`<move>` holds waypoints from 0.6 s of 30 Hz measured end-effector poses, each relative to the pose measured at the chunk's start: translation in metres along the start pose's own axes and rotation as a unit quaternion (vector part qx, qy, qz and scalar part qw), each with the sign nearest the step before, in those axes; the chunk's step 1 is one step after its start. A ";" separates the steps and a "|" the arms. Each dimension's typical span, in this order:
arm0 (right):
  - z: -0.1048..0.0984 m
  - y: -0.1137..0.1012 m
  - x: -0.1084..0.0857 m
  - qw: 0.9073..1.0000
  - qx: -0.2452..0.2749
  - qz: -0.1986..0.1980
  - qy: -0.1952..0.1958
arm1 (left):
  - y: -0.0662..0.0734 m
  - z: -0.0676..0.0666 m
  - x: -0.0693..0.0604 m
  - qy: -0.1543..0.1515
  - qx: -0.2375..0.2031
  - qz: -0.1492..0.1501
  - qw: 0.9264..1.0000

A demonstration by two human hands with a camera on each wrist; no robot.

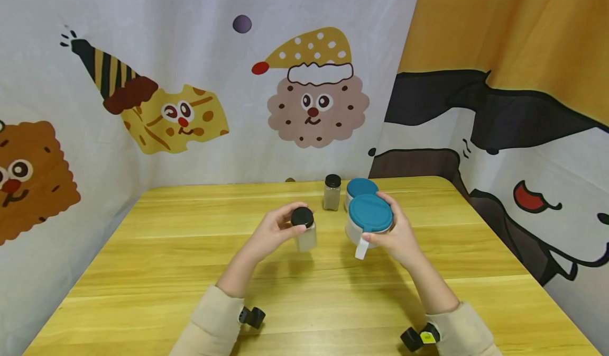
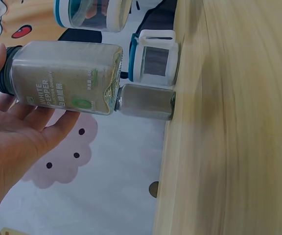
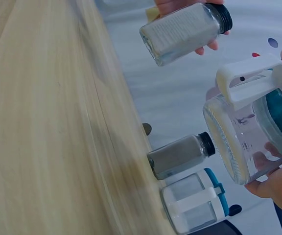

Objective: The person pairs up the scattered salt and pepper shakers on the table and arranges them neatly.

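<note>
My left hand [image 1: 273, 230] grips a clear pepper bottle [image 2: 67, 76] near its black cap, and the bottle is held up off the table. The label reads "White Pepper". To its right, my right hand [image 1: 400, 239] holds a clear jar [image 3: 234, 132] with a blue lid [image 1: 371, 213] and a white handle [image 1: 361, 246], also raised above the table. Behind them, a second black-capped bottle [image 1: 332, 193] stands on the table. Beside it is another blue-lidded jar [image 3: 190, 200] with a white handle, partly hidden by the held jar in the head view.
A wooden table [image 1: 190, 282] spreads under both hands. Its far edge meets a white curtain [image 1: 200, 38] printed with cartoon biscuits and cheese. An orange and black patterned cloth [image 1: 514, 38] hangs at the right. Each wrist carries a small black camera.
</note>
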State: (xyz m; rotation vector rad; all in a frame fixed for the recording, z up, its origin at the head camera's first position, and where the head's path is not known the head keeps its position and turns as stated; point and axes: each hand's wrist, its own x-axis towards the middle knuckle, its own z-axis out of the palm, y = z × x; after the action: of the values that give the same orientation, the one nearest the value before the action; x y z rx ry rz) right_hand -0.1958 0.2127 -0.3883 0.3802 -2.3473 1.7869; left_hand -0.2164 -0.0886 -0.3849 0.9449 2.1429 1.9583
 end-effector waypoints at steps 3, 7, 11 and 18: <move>0.001 0.000 0.000 1.000 0.001 -0.001 -0.001 | 0.001 -0.002 -0.002 -0.004 -0.010 -0.005 1.000; 0.003 0.001 -0.001 1.000 -0.004 -0.001 -0.003 | 0.002 -0.004 -0.004 -0.008 -0.026 -0.009 1.000; 0.006 0.001 -0.001 1.000 -0.007 0.000 -0.005 | 0.002 -0.006 -0.006 -0.015 -0.026 -0.004 1.000; 0.012 -0.001 0.000 1.000 0.002 0.000 -0.015 | 0.000 -0.009 -0.008 -0.023 -0.014 0.008 1.000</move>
State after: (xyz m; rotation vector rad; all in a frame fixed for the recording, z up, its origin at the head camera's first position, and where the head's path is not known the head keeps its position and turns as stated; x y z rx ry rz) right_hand -0.1955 0.2014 -0.3908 0.4112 -2.3640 1.7977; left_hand -0.2140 -0.1010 -0.3863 0.9954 2.0855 1.9485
